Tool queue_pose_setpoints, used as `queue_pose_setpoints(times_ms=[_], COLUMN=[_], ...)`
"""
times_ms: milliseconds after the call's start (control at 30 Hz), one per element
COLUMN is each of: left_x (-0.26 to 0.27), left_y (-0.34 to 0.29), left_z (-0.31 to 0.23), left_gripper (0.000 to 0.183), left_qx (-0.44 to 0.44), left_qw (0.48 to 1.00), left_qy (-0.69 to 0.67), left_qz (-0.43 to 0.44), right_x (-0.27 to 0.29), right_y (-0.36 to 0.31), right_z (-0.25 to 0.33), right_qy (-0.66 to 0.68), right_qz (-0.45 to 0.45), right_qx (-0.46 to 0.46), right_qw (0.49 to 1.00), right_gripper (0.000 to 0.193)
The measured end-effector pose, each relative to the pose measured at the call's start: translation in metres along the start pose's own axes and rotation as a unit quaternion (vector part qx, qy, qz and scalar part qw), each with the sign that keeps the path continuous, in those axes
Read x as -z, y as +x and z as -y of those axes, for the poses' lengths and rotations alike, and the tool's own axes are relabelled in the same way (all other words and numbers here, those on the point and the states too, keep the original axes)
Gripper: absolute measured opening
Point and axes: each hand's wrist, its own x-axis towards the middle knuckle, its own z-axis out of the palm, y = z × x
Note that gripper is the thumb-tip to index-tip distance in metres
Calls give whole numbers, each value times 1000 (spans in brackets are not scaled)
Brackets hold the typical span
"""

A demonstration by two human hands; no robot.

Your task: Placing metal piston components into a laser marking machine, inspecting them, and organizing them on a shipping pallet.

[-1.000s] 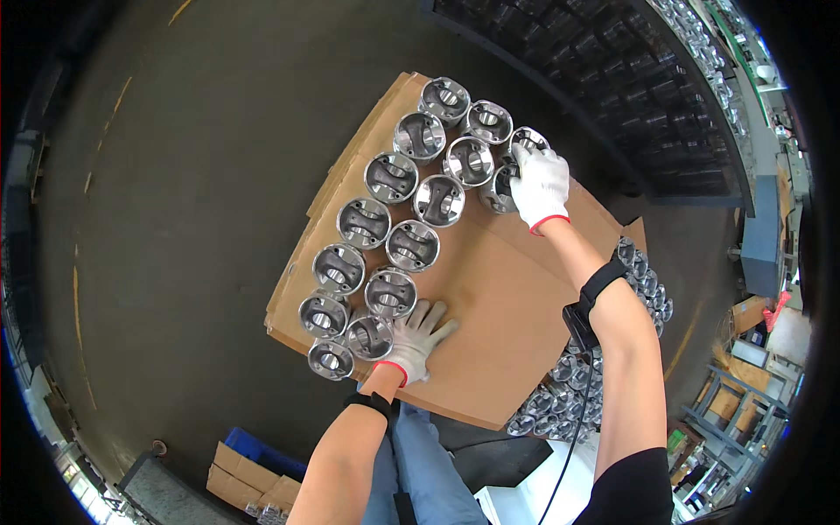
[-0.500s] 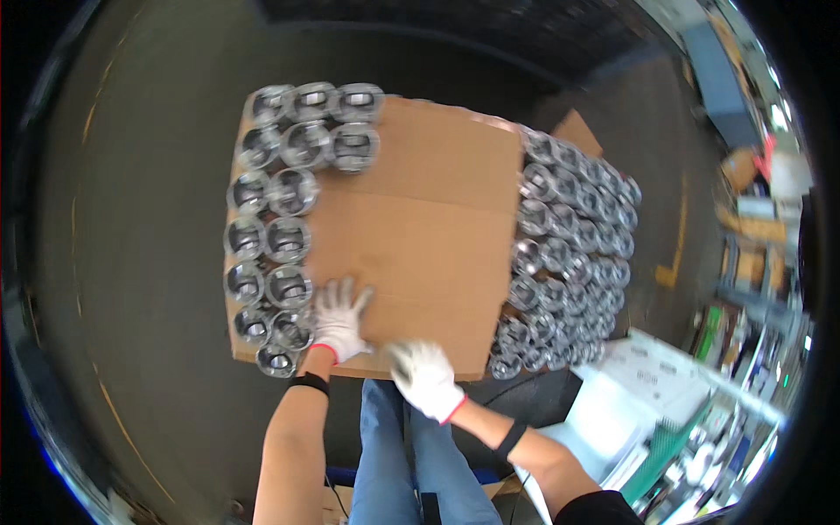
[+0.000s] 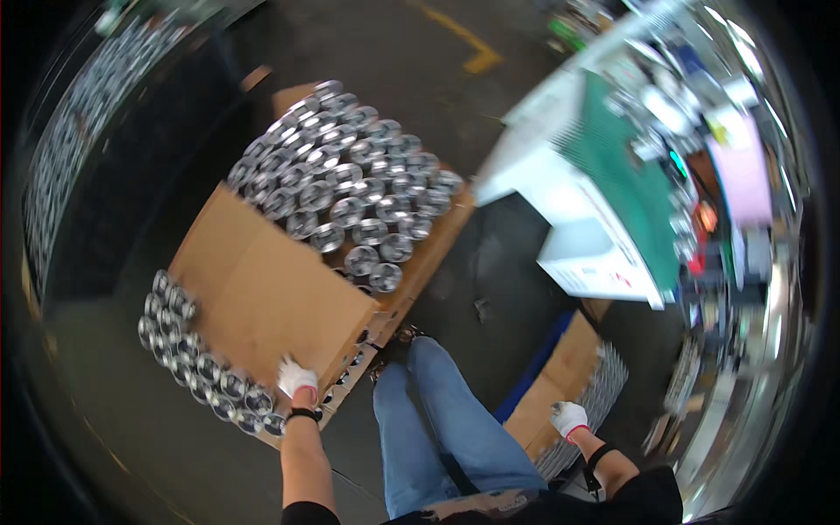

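Observation:
My left hand [image 3: 297,380], in a white glove, rests with fingers stretched out on a brown cardboard sheet [image 3: 254,276], near its front corner. Shiny round metal parts, like engine pistons [image 3: 208,365], stand in rows along the sheet's left edge, beside that hand. More of these metal parts [image 3: 348,212] stand close together beyond the sheet's far right edge. Out to the right, my gloved right hand [image 3: 569,418] is over a second cardboard sheet [image 3: 547,385], next to another mass of silvery parts [image 3: 597,398]. Its fingers are too small and blurred to read.
A white bench with a green mat [image 3: 612,175] stands at the right, cluttered with objects. A dark container wall [image 3: 149,184] rises at the left, with many silvery parts behind it. My legs [image 3: 442,420] are between the two stacks. A yellow line [image 3: 464,42] marks the floor.
The view has swung to the right. My right hand has moved from above the large cardboard sheet to the stack at my right. My left hand is still on the large sheet.

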Motion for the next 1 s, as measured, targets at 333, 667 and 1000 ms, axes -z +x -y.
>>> queue_pose_setpoints(times_ms=[333, 667, 1000], left_x=[-38, 24, -49], left_y=[-210, -214, -378], left_z=[-52, -128, -115], left_gripper=[70, 29, 48], left_qx=[-284, -329, -483], left_qw=[903, 907, 819], left_qy=[-121, 130, 12], left_qz=[298, 229, 308], right_x=[-234, -293, -408], right_y=[-270, -350, -365], right_z=[9, 135, 72], right_qy=[391, 600, 662], right_qz=[224, 215, 63], right_qx=[-145, -165, -246], right_qw=[881, 752, 705], right_gripper=[44, 47, 42])
